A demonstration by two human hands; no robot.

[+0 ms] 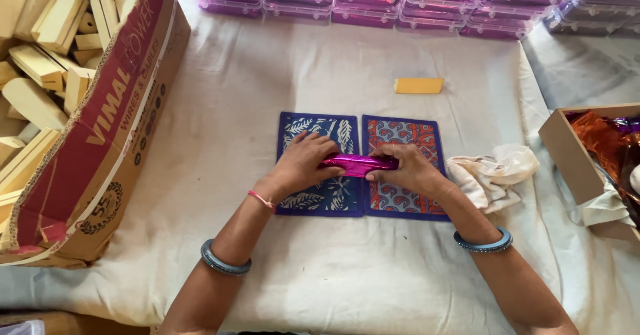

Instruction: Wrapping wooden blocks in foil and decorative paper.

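A bar wrapped in shiny magenta foil [359,164] lies across two patterned blue mats [320,165], pressed at its ends by the left hand [301,163] and right hand [405,168], fingers curled closed on it. Wrapping looks underway; folding the foil ends needs firm, even pinches. A crumpled cloth [492,174] lies right, a cardboard box of wooden blocks [100,142] left.

Two mats lie side by side at the middle of the table [220,142], the left mat [319,168] touching the right mat [403,175]. A wrapped bar [359,164] rests across their seam, between the left hand [303,165] and right hand [408,170] (both on it). A cloth [490,174] lies just right of the mats, a small block [419,86] behind them. A carton [100,142] of blocks sits at the left edge, an open box [567,155] at the right edge, stacked cases [400,2] along the far edge.
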